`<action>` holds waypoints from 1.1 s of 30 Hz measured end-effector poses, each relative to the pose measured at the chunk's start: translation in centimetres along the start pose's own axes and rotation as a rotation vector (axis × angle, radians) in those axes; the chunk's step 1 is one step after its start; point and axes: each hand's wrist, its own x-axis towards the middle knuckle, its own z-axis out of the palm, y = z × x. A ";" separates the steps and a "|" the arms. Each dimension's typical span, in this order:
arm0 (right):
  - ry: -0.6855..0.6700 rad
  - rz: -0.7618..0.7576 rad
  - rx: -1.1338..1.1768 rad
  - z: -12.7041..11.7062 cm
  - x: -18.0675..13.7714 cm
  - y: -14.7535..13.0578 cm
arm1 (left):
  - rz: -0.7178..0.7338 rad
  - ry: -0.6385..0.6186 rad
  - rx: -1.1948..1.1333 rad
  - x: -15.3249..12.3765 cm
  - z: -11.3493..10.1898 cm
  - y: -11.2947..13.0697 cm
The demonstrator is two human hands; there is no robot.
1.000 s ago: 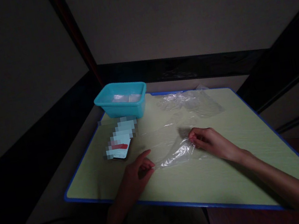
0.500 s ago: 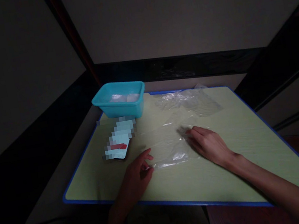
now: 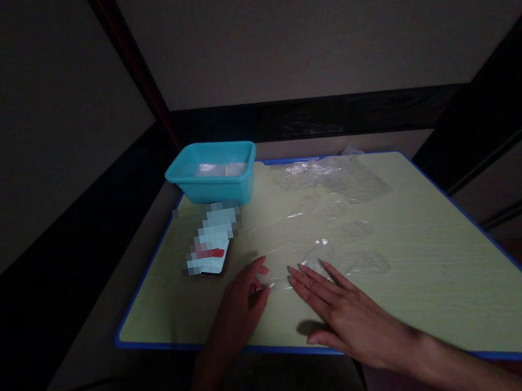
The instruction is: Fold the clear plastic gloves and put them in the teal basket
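Note:
A clear, thin disposable plastic glove (image 3: 293, 237) lies spread on the table, its finger-like lobes pointing to the right. My left hand (image 3: 242, 300) is at the glove's near left corner, thumb and curled fingers pinched on its edge, the index finger stretched out above. My right hand (image 3: 334, 307) is open and palm down, fingers extended, with the fingertips resting on the near edge of the glove. Farther back lies more crumpled clear plastic (image 3: 333, 176), whose exact shape I cannot make out.
A turquoise plastic basin (image 3: 214, 187) with whitish, shiny contents stands at the back left corner. In front of it lies a phone (image 3: 213, 241) with a lit, partly blurred screen. The pale table (image 3: 438, 285) has a blue rim, and walls stand behind and to the left.
My right hand has moved toward me and slightly left, its bent fingers straightening out flat. The glove's lobes now lie spread to the right. My left hand has hardly moved.

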 end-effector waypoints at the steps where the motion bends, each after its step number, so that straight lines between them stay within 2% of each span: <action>1: -0.003 0.005 0.004 0.0 0.0 0.0 | 0.000 0.005 0.003 0.0 0.0 -0.1; 13: -0.047 0.023 -0.017 0.0 0.0 -0.3 | -0.032 0.054 -0.059 0.0 0.0 0.3; 19: -0.034 0.031 -0.027 0.3 0.0 -0.2 | -0.029 0.099 0.057 0.2 -0.2 0.1; 22: -0.016 0.051 -0.040 0.3 0.0 -0.3 | 0.043 0.155 0.222 0.1 -0.3 -0.1; 26: 0.014 0.089 -0.070 0.2 -0.2 -0.7 | 0.283 0.325 0.475 -1.1 0.9 0.6; 28: 0.006 0.092 -0.070 0.1 -0.4 -0.9 | 0.396 0.259 0.559 -2.0 2.2 1.4; 31: -0.012 0.081 -0.044 0.2 -0.7 -1.1 | 0.438 0.110 0.687 -3.2 4.2 2.4; 33: -0.019 0.076 -0.034 0.4 -0.8 -1.1 | 0.435 0.085 0.779 -3.6 5.0 2.7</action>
